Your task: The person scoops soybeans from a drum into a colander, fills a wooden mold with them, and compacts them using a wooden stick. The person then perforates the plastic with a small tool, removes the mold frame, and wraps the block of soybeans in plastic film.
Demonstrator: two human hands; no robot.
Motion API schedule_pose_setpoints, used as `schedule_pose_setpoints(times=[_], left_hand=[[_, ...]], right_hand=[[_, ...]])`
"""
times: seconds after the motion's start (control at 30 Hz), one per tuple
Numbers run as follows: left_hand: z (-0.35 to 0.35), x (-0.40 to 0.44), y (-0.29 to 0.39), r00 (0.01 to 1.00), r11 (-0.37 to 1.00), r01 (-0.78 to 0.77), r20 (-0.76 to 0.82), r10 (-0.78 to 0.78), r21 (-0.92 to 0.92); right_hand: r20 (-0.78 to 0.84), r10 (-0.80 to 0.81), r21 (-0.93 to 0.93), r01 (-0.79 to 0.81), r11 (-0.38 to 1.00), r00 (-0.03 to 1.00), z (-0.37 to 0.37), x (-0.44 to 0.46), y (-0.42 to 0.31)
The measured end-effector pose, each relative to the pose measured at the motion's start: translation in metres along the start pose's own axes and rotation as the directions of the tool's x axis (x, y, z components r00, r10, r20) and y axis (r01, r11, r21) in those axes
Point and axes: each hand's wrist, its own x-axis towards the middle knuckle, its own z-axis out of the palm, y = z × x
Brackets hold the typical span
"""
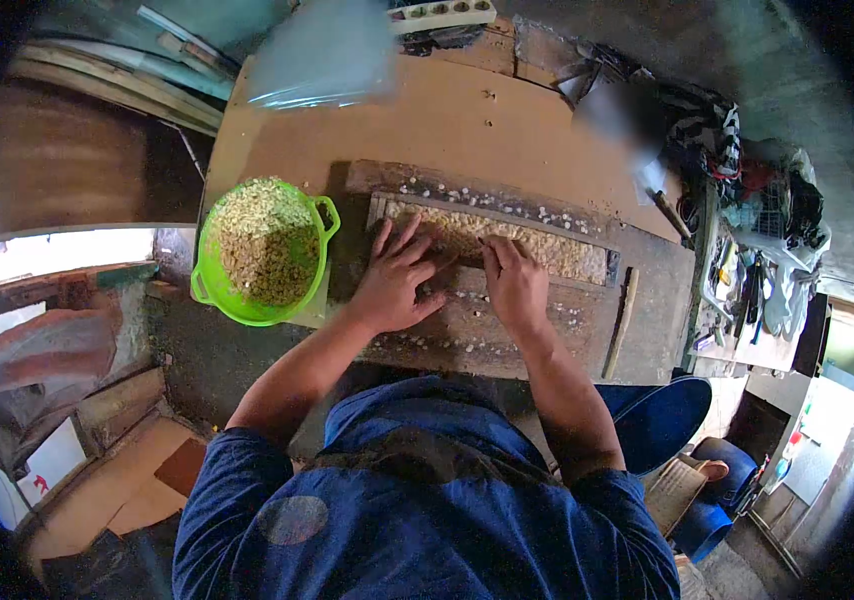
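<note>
A long narrow wooden mould (611,268) lies across the worktable, filled with a pale, crumbly, flaky mix (557,250). My left hand (399,285) rests over its left part, fingers spread, fingertips on the mix and the thumb pointing right. Over the middle, my right hand (517,285) has its fingers curled and pinched together at the mix; whatever they hold, if anything, is hidden. To the left stands a bright green two-handled plastic basin (324,232), holding pale flakes (265,205) and a browner grainy mix (267,265).
Pale bits lie scattered on the dark boards (427,345) around the mould. A thin wooden stick (622,320) lies at the right. Clear plastic (322,60) is at the back left. Below the table's right corner stands a blue barrel (662,425). Tools and bags (767,290) hang at the far right.
</note>
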Motion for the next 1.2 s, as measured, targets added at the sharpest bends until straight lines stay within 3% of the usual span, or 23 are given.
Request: schedule_pose_setpoints(times=[0.37,0.43,0.57,0.63,0.73,0.83,0.93,1.17,1.2], left_hand=[[-0.009,-0.009,-0.007,1.000,0.999,0.017,-0.020,-0.017,-0.031],[-0.010,-0.010,-0.008,0.996,0.999,0.044,0.082,-0.046,0.019],[-0.006,-0.011,-0.010,0.992,0.998,0.065,0.112,-0.065,0.011],[-0.003,-0.012,-0.012,1.000,0.998,0.003,-0.026,-0.004,-0.060],[-0.006,-0.015,-0.013,0.994,0.990,-0.012,-0.105,-0.003,-0.142],[-0.014,-0.024,-0.019,0.997,0.995,0.040,-0.065,-0.046,-0.093],[-0.009,-0.027,-0.022,0.991,0.995,0.031,-0.127,-0.043,-0.100],[-0.003,-0.033,-0.026,0.993,0.997,0.046,-0.106,-0.053,-0.063],[-0.003,-0.034,-0.025,0.991,0.982,0.053,-0.110,-0.074,-0.181]], right_hand=[[0.042,0.028,0.072,-0.031,0.997,0.999,0.002,0.001,-0.015],[0.050,0.011,0.064,-0.014,0.998,0.999,0.007,0.004,-0.019],[0.084,-0.013,-0.004,0.013,1.000,0.996,0.013,0.005,-0.020],[0.097,-0.018,-0.004,0.019,1.000,0.995,0.009,0.005,-0.023],[0.053,-0.013,0.072,0.009,0.997,0.999,0.004,0.004,-0.027],[0.069,0.012,0.091,-0.019,0.996,0.998,0.006,0.007,-0.028],[0.059,-0.060,0.040,0.057,0.998,0.996,0.016,0.013,-0.033],[0.084,-0.134,0.013,0.134,0.991,0.987,0.024,0.016,-0.041],[0.080,-0.137,0.053,0.134,0.990,0.987,0.022,0.015,-0.043]])
